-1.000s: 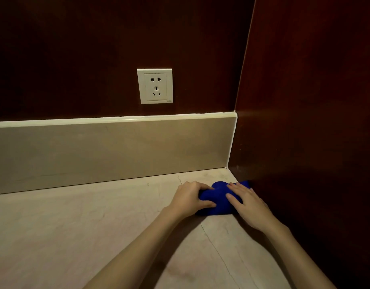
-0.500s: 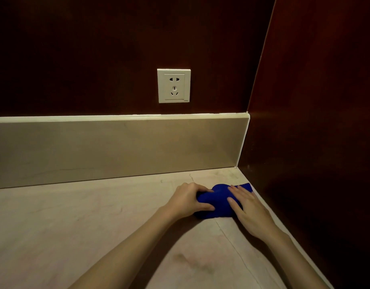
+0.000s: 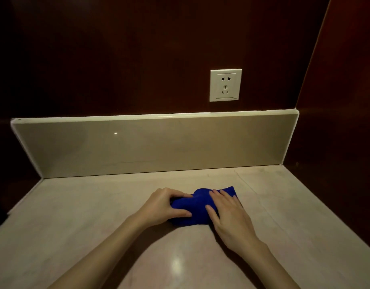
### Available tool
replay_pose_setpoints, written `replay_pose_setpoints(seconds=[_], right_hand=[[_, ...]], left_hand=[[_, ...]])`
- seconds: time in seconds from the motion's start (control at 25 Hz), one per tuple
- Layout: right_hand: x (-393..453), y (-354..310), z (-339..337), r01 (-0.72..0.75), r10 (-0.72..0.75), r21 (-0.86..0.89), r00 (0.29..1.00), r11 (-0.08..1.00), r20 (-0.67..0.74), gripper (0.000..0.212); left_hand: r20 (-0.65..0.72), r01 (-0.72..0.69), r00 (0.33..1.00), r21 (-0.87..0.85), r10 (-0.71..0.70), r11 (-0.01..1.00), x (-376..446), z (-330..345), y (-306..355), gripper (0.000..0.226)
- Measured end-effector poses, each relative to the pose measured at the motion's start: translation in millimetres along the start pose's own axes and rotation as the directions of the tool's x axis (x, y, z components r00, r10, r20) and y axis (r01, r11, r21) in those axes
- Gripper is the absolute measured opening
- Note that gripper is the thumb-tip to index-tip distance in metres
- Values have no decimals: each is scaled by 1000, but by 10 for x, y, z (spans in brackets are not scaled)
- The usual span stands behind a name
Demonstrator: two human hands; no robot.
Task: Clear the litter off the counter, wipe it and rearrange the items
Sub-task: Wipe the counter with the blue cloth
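The blue cloth (image 3: 197, 207) lies bunched on the desk (image 3: 96, 215), toward 1 o'clock of its middle. It looks soft, light and limp, best held by a gathered fold. The left hand (image 3: 162, 207) grips its 9 o'clock end, fingers curled round it. The right hand (image 3: 229, 215) presses its 3 o'clock side with fingers nearly straight.

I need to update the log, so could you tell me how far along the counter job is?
No litter shows on the counter, so clearing looks done. Wiping is in hand: the left hand grips the blue cloth while the right hand presses it flat. No items are in view, so rearranging appears left.
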State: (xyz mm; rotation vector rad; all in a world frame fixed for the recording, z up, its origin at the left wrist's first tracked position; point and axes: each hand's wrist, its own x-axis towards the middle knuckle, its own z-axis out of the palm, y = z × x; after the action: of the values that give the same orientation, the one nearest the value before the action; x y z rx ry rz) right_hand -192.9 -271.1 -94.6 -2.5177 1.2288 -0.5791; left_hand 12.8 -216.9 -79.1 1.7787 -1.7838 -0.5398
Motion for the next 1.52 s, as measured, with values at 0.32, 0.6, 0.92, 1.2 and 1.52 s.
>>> replay_pose_setpoints(seconds=[0.32,0.6,0.92,1.2,1.52], right_hand=[[-132,-666,239,223,-221,-8,969,975,106,60],[-96,-383,102,324,-334,94,935,941,121,56],[-195,362,-320,158,-216,309,963,938,163,51],[-409,1320,-876,-11,-49,293,979,956,198,48],[-766,1995,-1204,-194,197,213,980,958,8,46]], left_hand=[[-108,147,983,-10,-148,989,-847,-345,-355,49],[-161,217,964,9,-213,976,-873,-249,-179,45],[-137,177,975,15,-173,984,-548,230,354,43],[-71,45,997,55,-41,997,131,907,1009,45],[55,-86,995,88,81,992,807,1548,1737,43]])
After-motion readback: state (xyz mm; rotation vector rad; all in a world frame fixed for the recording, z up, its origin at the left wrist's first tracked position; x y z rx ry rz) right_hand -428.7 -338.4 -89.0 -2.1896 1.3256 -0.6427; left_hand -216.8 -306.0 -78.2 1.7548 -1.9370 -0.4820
